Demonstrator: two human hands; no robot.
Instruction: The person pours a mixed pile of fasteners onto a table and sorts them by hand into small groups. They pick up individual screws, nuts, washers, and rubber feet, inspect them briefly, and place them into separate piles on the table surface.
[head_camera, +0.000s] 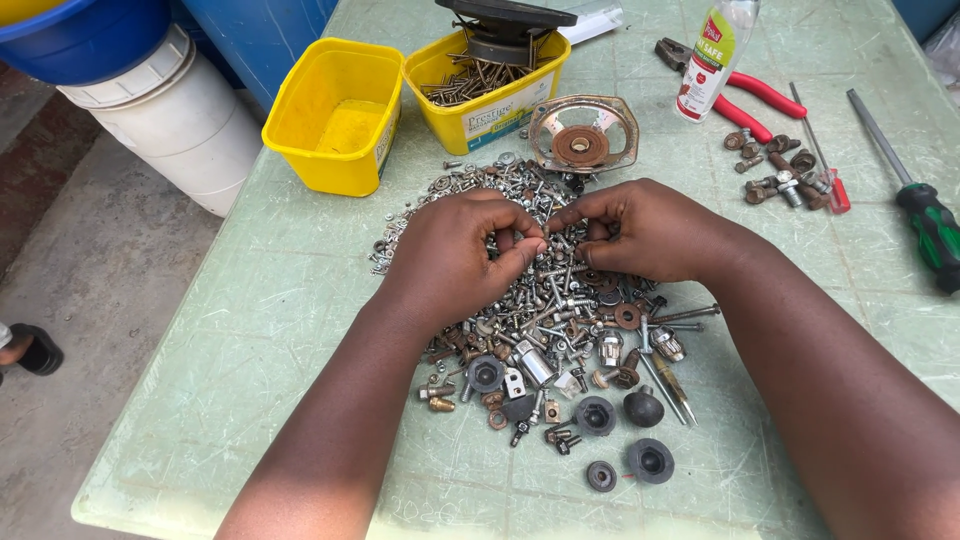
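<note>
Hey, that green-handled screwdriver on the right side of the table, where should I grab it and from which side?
Grip the green-handled screwdriver by its thick green and black handle, coming from above on the right, likely with the right hand. The handle is the widest part and lies flat near the table edge with bare surface around it; the thin metal shaft points up and away toward the pliers.

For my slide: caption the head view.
Left hand and right hand pick through a screw pile on a green table.

Rusty metal screws (560, 300), glossy yellow plastic tubs (335, 115)
</note>
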